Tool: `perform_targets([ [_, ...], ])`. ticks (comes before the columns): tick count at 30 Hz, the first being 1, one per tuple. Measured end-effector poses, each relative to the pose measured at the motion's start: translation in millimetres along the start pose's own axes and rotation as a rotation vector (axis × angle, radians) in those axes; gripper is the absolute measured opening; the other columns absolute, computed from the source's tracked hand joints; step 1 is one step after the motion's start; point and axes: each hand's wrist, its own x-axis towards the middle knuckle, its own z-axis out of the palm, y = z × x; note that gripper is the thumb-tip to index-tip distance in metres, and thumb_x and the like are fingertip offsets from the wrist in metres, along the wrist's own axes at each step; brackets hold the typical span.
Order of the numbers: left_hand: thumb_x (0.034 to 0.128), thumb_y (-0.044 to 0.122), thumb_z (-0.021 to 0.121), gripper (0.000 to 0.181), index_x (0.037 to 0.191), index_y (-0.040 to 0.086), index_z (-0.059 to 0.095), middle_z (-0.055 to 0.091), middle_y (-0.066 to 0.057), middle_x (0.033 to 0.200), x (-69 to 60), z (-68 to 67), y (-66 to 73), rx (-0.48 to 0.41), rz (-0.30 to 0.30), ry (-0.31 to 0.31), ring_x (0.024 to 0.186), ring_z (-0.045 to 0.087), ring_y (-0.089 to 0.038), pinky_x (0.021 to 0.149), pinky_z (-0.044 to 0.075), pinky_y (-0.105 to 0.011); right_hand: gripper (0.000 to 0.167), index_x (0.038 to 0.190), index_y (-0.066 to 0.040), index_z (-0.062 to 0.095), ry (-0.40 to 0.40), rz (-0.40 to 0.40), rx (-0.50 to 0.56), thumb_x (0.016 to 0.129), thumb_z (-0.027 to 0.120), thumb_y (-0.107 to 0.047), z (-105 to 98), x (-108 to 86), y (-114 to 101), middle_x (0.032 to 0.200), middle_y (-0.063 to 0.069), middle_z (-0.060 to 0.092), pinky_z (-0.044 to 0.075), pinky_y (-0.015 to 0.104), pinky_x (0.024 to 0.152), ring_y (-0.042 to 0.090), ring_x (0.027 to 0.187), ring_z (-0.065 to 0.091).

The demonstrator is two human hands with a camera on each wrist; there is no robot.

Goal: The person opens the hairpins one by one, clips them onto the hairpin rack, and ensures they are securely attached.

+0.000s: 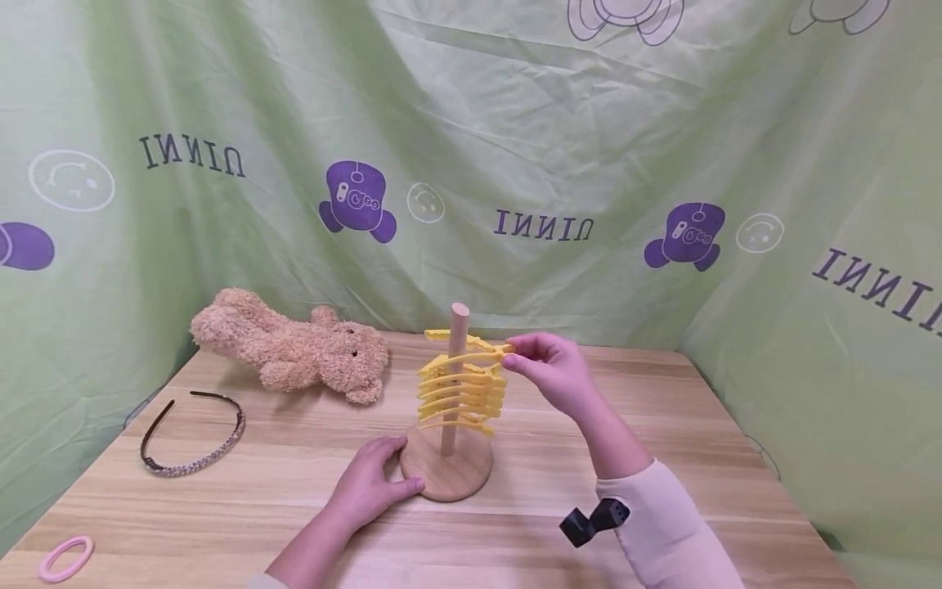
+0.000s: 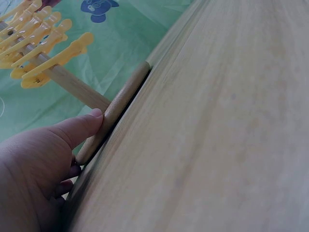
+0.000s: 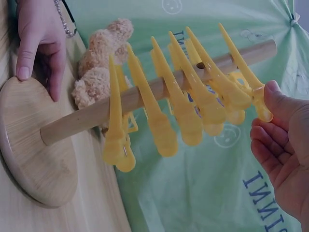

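A wooden stand [image 1: 447,483] with a round base and one upright post is in the middle of the table. Several yellow hair clips [image 3: 161,125] are clipped across its post in a column. My right hand [image 1: 555,372] pinches the end of the topmost yellow hair clip [image 3: 240,60] between thumb and fingers; its long prongs lie either side of the post, near the top. Low at the stand's left, my left hand [image 1: 371,487] grips the rim of the base, thumb on top, as the left wrist view shows. Some fingertips there are hidden.
A brown teddy bear [image 1: 294,343] lies on its side at the back left. In front of it is a beaded headband [image 1: 195,466], and a pink ring-shaped band [image 1: 66,559] sits at the front left corner. A green printed curtain [image 1: 471,147] hangs around the table.
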Motion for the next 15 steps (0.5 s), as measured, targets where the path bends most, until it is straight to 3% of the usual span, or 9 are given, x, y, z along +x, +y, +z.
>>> perform_targets([
  [15,0.0694,0.041,0.085,0.078,0.13,-0.001,0.059,0.059,-0.02,0.133,-0.5,-0.2,-0.5,0.003,-0.008,0.004,0.13,0.049,-0.04,0.112,0.037,-0.056,0.027,0.107,0.0,0.071,-0.053,0.013,-0.062,0.085,0.076,-0.015,6.0,-1.1,-2.8,0.096,0.014,0.072,0.057,0.021,0.071,0.016,0.083,0.063],
])
